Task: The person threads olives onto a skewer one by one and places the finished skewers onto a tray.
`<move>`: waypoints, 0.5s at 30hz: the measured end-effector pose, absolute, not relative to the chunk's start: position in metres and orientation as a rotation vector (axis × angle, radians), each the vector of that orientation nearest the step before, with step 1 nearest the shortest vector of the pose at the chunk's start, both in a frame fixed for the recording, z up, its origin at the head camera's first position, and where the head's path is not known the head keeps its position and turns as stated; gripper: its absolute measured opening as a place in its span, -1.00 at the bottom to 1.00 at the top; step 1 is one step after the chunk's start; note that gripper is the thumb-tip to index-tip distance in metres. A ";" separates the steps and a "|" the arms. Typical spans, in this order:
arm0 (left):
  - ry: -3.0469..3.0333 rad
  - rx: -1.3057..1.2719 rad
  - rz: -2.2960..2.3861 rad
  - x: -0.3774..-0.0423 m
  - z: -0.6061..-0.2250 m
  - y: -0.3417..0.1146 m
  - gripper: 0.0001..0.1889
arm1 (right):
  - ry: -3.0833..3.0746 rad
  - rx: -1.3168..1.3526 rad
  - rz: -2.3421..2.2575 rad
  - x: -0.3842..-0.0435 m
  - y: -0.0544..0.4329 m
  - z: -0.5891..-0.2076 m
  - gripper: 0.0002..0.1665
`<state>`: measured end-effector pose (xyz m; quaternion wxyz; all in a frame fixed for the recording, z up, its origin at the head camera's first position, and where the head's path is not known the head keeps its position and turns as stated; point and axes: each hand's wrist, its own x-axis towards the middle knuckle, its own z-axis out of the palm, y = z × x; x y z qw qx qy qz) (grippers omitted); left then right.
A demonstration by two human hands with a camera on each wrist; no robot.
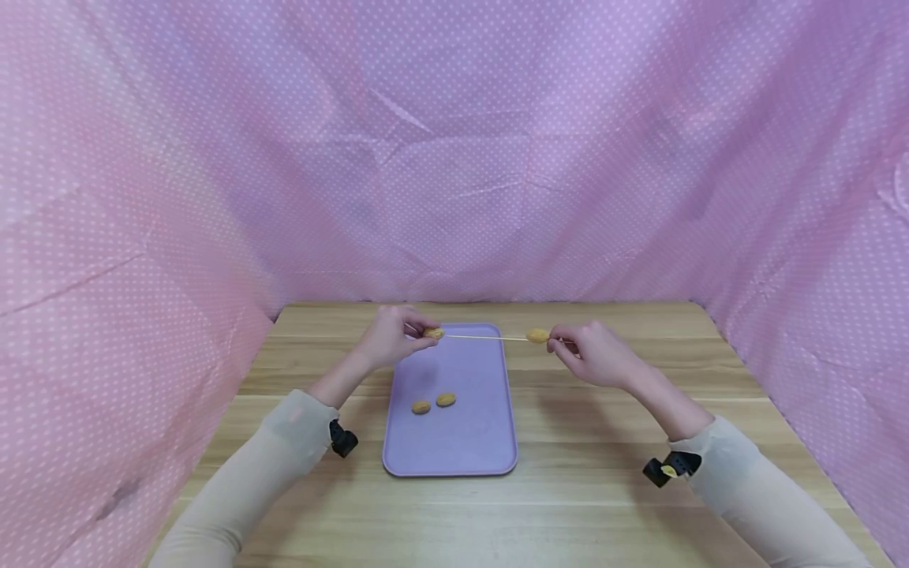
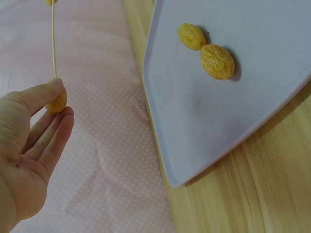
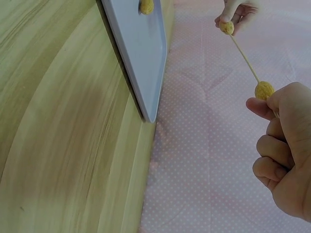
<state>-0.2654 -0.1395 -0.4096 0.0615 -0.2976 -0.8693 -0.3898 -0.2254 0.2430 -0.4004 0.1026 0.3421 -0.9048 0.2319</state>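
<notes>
A thin wooden skewer [image 1: 486, 338] is held level above the tray's far end, between both hands. My left hand [image 1: 390, 335] pinches a wrinkled yellow dried fruit [image 2: 58, 101] between thumb and fingers, right at the skewer's left end. A second wrinkled fruit [image 3: 264, 90] is threaded on the skewer near its other end. Just beyond that fruit, my right hand [image 1: 596, 351] grips the skewer with thumb and forefinger, its other fingers curled in the right wrist view. Bare skewer shows between the two fruits.
Below the hands, a purple rectangular tray [image 1: 461, 454] lies on the wooden table [image 1: 604, 505]. Two more wrinkled fruits, one on the left [image 1: 421, 407] and one on the right [image 1: 446, 399], lie side by side on it. Pink dotted cloth [image 1: 490, 197] hangs around the table's back and sides.
</notes>
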 end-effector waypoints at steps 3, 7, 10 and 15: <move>-2.624 -0.897 -1.176 -0.265 -0.409 -0.139 -0.76 | -2.655 1.019 0.676 -0.225 0.243 -0.400 -0.83; -2.617 -0.891 -1.172 -0.265 -0.411 -0.140 -0.77 | -2.652 1.019 0.677 -0.225 0.243 -0.400 -0.84; -2.613 -0.886 -1.170 -0.264 -0.410 -0.141 -0.78 | -2.660 1.018 0.679 -0.225 0.242 -0.398 -0.83; -2.606 -0.897 -1.168 -0.263 -0.409 -0.140 -0.77 | -2.672 1.022 0.688 -0.225 0.241 -0.396 -0.83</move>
